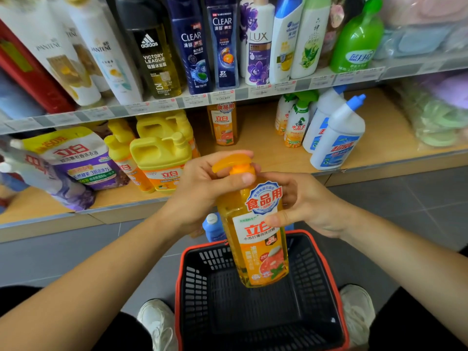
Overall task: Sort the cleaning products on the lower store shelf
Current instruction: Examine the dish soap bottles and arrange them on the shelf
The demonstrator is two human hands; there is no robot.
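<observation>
Bottle: orange translucent plastic pump bottle, upright, held above the basket.
Left hand: fingers curled round the pump neck.
Right hand: thumb and fingers clasp the bottle's shoulder.
Handling: probably heavy, stiff and slick; best gripped by the body, not the pump.
Contents: orange liquid, nearly full.
Basket: black slatted plastic basket with a red rim; only its floor shows.

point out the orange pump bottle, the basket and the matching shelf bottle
orange pump bottle (257, 249), head view, front label
basket (200, 287), head view, left inner wall
matching shelf bottle (224, 126), head view, front label
</observation>
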